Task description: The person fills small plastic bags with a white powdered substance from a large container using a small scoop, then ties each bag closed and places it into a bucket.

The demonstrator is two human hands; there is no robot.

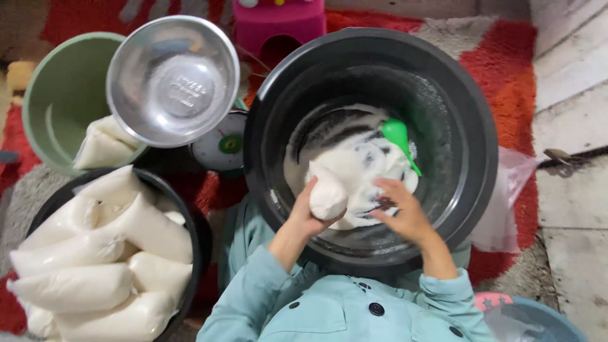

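Powder, white and fine, lay in a shallow heap at the bottom of a large black tub [475, 126], where it had been scraped into streaks that showed the dark plastic beneath. A small clear bag [327, 193], partly filled and rounded like a soft pouch, was held up from below by the left hand [304, 215], whose fingers were curled closed around its lower end. The right hand [400, 209] was spread loosely over the powder just beside the bag, fingers bent and half open; whether anything was pinched in it could not be told. A green plastic scoop [399, 136] was left lying in the powder, its handle pointing toward the right hand.

For the filling to be done well, the bag's mouth would probably need to be kept upright and open over the tub, so that spilled powder fell back into the heap, and the bag supported from beneath, since thin film sags under a loose load.

To the left, a black basin [196, 247] was piled with plump, smooth filled bags [95, 266], and one more was seen in a pale green bucket [57, 101]. A shiny steel bowl [172, 79] sat on a round scale [221, 149]. A loose sheet of clear plastic [506, 202] was crumpled at the tub's right, on a red and grey rug [506, 63].
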